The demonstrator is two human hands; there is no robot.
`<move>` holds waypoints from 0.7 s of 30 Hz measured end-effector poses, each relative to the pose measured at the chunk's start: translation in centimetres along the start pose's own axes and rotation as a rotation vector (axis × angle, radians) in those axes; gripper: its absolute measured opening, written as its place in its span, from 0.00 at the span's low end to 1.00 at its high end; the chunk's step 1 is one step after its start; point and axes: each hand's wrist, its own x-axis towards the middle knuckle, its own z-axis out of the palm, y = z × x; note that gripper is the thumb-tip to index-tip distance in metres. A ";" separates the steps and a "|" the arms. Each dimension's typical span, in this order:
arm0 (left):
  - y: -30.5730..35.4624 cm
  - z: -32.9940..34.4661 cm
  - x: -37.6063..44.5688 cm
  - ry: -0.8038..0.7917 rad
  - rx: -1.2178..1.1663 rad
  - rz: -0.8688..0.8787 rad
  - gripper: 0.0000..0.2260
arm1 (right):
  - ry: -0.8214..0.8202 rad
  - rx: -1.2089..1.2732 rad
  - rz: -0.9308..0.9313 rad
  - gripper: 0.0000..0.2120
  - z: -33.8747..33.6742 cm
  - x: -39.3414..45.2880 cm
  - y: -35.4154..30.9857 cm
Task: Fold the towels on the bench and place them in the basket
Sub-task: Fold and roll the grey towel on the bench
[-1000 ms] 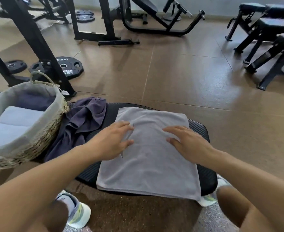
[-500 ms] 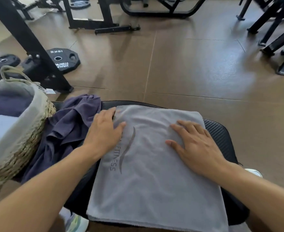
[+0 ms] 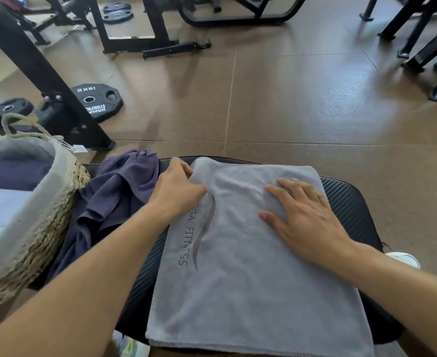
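A grey towel with a printed fitness logo lies folded flat on the black padded bench. My left hand grips the towel's far left corner, fingers curled round the edge. My right hand lies flat on the towel's right half, fingers spread. A crumpled dark purple towel is heaped on the bench to the left. The woven basket with a grey lining stands at the far left and holds folded towels.
A black rack leg and weight plates sit on the brown floor beyond the basket. More machine frames stand at the back, with bench legs at the right. My shoe shows beside the bench.
The view has come closer and lower over the bench. My left hand slid from the towel's middle to its far left corner and took hold of it. My right hand stayed flat.
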 end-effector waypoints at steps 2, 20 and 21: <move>-0.1 0.0 -0.2 0.046 -0.140 0.031 0.19 | -0.002 0.000 -0.001 0.31 0.0 0.0 0.0; -1.2 0.9 0.1 0.236 -0.052 0.413 0.22 | 0.012 0.005 -0.001 0.35 0.0 -0.1 -0.2; -0.9 1.6 -0.3 0.152 0.056 0.451 0.22 | 0.015 -0.003 -0.007 0.37 -0.1 -0.1 -0.2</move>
